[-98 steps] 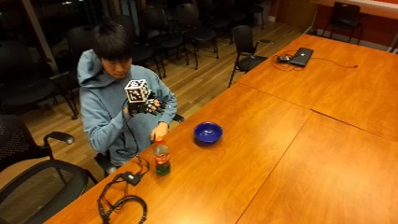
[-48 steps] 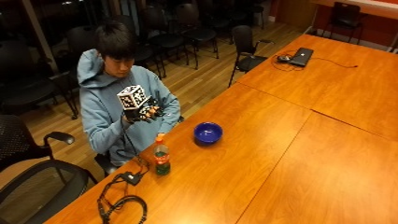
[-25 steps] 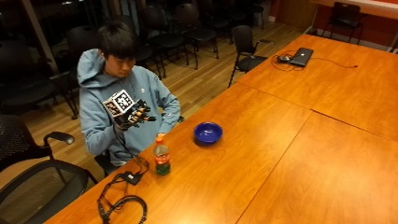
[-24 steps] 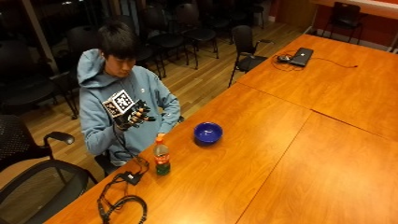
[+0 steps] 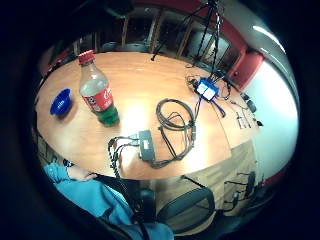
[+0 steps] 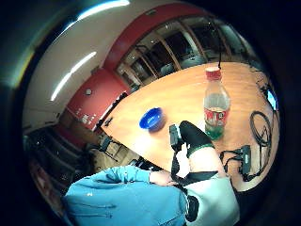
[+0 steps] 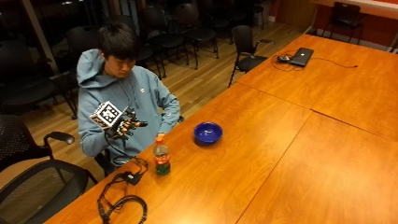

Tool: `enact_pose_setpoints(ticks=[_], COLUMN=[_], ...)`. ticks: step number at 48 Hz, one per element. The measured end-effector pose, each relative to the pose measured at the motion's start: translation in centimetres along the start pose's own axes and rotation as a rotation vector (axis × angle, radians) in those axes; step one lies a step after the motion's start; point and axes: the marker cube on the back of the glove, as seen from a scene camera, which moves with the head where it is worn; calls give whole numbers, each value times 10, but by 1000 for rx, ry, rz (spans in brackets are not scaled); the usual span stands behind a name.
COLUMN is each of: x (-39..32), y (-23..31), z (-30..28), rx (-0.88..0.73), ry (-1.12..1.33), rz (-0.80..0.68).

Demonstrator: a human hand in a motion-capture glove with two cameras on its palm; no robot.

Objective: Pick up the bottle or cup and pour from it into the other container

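Black-gloved right hand (image 7: 124, 126) is held up in the air in front of the person's chest, off the wooden table (image 7: 298, 140). Fingers (image 7: 129, 127) are seen loosely curled, slightly apart, with nothing between them; nothing is gripped.

Clear plastic bottle with red cap, red label and a little green liquid at the bottom (image 7: 161, 159) is stood upright on the table near its edge, below and just ahead of the fingertips, not touched. Same bottle is seen in the little finger side palm view (image 5: 97, 95) and the thumb side palm view (image 6: 215, 103), upright in both, cap on.

Small round blue bowl (image 7: 208, 132) is set on the table further out from the fingers, beyond the bottle, apart from it. It is also seen in the palm views (image 5: 60, 102) (image 6: 151, 118).

One gloved fingertip (image 6: 190, 133) is seen in the thumb side palm view, pointed toward the table between bowl and bottle, in contact with neither.

Small black box with coiled black cables (image 7: 127, 179) is laid on the table on the near side of the bottle. A closed dark laptop (image 7: 302, 56) is placed on the far table, well away from the hand.
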Motion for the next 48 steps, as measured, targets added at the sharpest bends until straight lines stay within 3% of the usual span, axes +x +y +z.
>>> enact_pose_setpoints(ticks=[5, 13, 15, 20, 23, 36, 42, 48], x=[6, 6, 10, 23, 26, 46, 48, 44], y=[9, 2, 0, 2, 7, -17, -44, -44], z=[8, 21, 25, 40, 49, 89, 108, 126], rx=[62, 200, 217, 166, 113, 117, 186, 47], ry=[-5, -70, -85, -141, -197, -420, -548, -765], rz=[41, 372, 346, 57, -14, 0, 114, 154])
